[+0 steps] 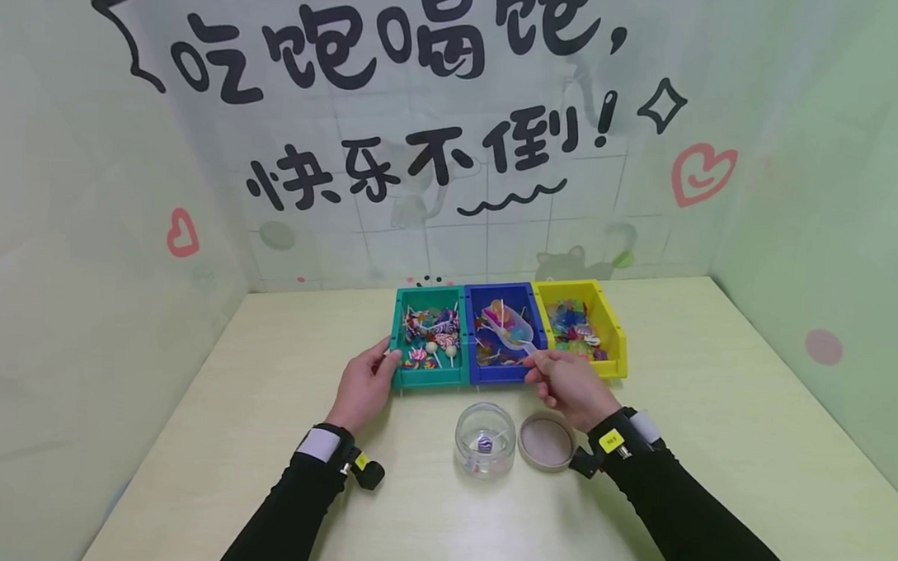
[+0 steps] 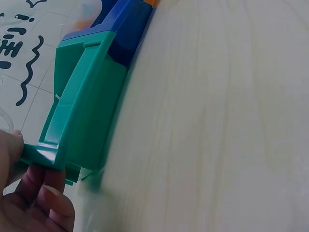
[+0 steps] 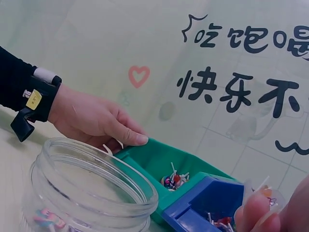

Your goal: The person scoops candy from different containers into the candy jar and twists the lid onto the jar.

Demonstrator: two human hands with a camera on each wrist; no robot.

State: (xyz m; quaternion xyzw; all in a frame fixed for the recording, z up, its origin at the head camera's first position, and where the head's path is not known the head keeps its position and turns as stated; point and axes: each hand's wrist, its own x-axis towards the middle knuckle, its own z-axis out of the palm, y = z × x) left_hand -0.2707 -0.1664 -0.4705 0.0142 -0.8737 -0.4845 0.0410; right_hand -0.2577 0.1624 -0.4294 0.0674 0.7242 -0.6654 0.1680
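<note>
My left hand (image 1: 365, 389) grips the front left corner of the green bin (image 1: 431, 379), thumb on top and fingers beneath, as the left wrist view shows. Several lollipops (image 1: 431, 329) lie in that bin. My right hand (image 1: 575, 386) pinches the handle of a clear scoop (image 1: 512, 326), tilted over the blue bin (image 1: 505, 373) with candy in its bowl. More lollipops lie below the scoop in the blue bin. In front of the bins stands an open glass jar (image 1: 485, 463) with a little candy at its bottom.
A yellow bin (image 1: 616, 344) of wrapped candies joins the blue bin on the right. A round lid (image 1: 547, 442) lies on the table (image 1: 411, 527) just right of the jar. Behind the bins rises a printed wall sheet (image 1: 309, 251).
</note>
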